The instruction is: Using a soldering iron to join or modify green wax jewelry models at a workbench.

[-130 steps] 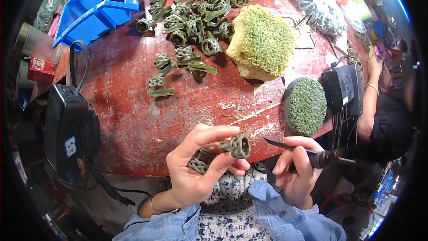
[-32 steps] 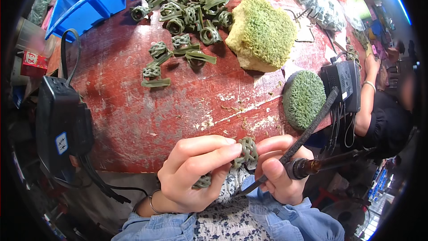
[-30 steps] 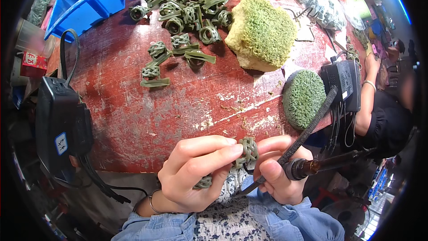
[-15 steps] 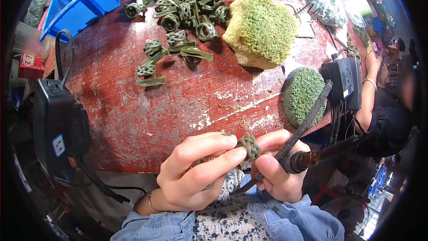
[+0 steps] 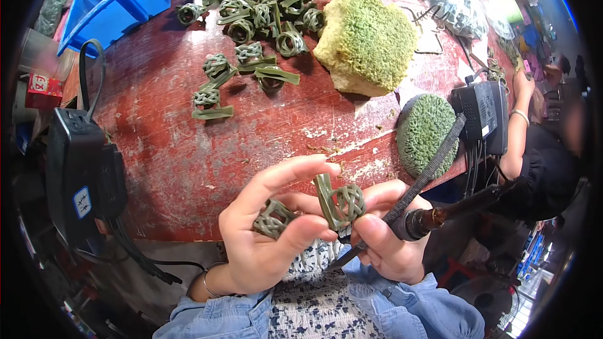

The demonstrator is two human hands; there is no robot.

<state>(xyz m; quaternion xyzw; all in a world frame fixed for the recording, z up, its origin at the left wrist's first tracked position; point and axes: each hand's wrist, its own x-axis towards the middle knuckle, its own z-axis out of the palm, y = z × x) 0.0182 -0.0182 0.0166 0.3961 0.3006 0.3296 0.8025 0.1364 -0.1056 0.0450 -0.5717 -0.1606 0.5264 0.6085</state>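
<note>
My left hand (image 5: pixel 257 254) cradles a green woven knot (image 5: pixel 273 216) in its curled fingers. Its thumb reaches to a second woven knot (image 5: pixel 349 204) with an upright flat leaf-like strip, held between my two hands. My right hand (image 5: pixel 396 254) pinches that second knot and also grips a long dark, textured flat tool (image 5: pixel 440 150), like a file, and a dark-handled tool (image 5: pixel 424 223) with an amber band. Both tools point up and right. Beyond the hands, many similar woven pieces (image 5: pixel 264 12) lie heaped on the worn red table (image 5: pixel 188 163).
A blue bin (image 5: pixel 119 6) sits back left, a black electrical box (image 5: pixel 81 182) left. A yellow-green sponge block (image 5: pixel 367 37), green oval pad (image 5: pixel 421 135), black box with cables (image 5: pixel 477 113) and plastic bags (image 5: pixel 446 0) stand right. A co-worker's arm (image 5: pixel 518 132) is at far right.
My left index finger has lifted off the second knot and its thumb has come up beside it, uncovering the knot in my left palm and the second knot's flat strip.
</note>
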